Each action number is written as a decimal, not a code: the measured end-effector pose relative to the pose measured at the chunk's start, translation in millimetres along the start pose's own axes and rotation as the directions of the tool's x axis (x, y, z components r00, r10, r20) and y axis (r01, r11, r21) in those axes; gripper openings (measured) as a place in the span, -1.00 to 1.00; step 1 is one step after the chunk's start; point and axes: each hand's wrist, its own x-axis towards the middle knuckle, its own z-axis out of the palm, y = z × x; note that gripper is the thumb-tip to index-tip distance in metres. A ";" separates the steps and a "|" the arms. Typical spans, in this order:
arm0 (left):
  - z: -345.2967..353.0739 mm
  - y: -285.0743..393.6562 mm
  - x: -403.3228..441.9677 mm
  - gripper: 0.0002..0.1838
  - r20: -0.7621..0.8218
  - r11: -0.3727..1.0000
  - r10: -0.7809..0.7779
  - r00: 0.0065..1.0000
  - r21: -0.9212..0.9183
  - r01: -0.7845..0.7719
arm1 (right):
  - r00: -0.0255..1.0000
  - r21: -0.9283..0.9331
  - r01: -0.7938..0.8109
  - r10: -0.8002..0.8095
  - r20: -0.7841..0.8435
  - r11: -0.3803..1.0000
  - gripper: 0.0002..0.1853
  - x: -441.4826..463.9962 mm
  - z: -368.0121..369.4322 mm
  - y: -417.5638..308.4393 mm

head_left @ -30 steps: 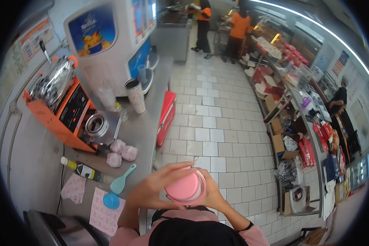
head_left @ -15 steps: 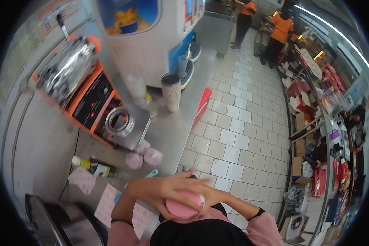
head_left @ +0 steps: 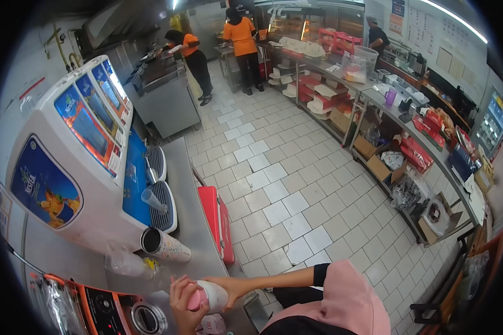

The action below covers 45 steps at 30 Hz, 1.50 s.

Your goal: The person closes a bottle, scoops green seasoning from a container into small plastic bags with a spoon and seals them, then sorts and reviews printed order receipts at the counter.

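Note:
Between my two hands is a white container with a pink lid (head_left: 197,299), held near the counter's edge and tilted on its side. The fingers of my left hand (head_left: 183,301) wrap over the pink lid. My right hand (head_left: 233,290) grips the white body from the right. Just below them, a wrapped pink-and-white bundle (head_left: 213,324) is partly visible on the counter (head_left: 191,218). A speckled tumbler (head_left: 170,247) with a dark opening leans beyond my hands, near a clear plastic item (head_left: 129,263).
A drink dispenser (head_left: 89,162) stands at the left, with an orange machine (head_left: 103,312) below it. A red box (head_left: 217,223) is beside the counter. Two people in orange tops (head_left: 241,39) work at the back. Loaded shelves (head_left: 368,151) run along the right.
The view has swung up and toward the room. My hands and the container now appear lower left, nearer the tumbler, and the container has turned from upright to tilted.

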 end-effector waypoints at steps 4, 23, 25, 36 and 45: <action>3.9 -19.3 -16.5 -0.68 0.047 0.961 0.034 0.998 0.274 -0.045 | 0.990 -0.135 0.086 -0.100 -0.098 0.987 0.02 21.0 10.1 56.9; 81.1 106.7 -109.9 -0.68 0.147 0.992 -0.121 0.982 0.060 0.113 | 0.905 -0.599 -0.309 0.036 -0.423 0.738 -0.25 -150.6 -0.1 120.4; 112.7 113.0 -120.5 -0.73 0.261 0.984 -0.112 0.959 -0.102 0.143 | 0.787 -0.513 -0.581 0.275 -0.553 0.632 -0.45 -277.7 -2.5 186.0; 241.0 254.8 -124.0 -0.77 0.698 0.927 0.337 0.631 -0.365 -0.092 | -0.713 0.817 -0.568 0.554 -0.429 -0.100 -0.67 -805.0 249.8 117.9; 435.8 431.1 -171.8 -0.52 0.756 0.691 0.649 0.086 -0.539 -0.481 | -0.402 0.652 -0.674 0.568 -0.719 0.348 -0.64 -893.1 332.9 138.4</action>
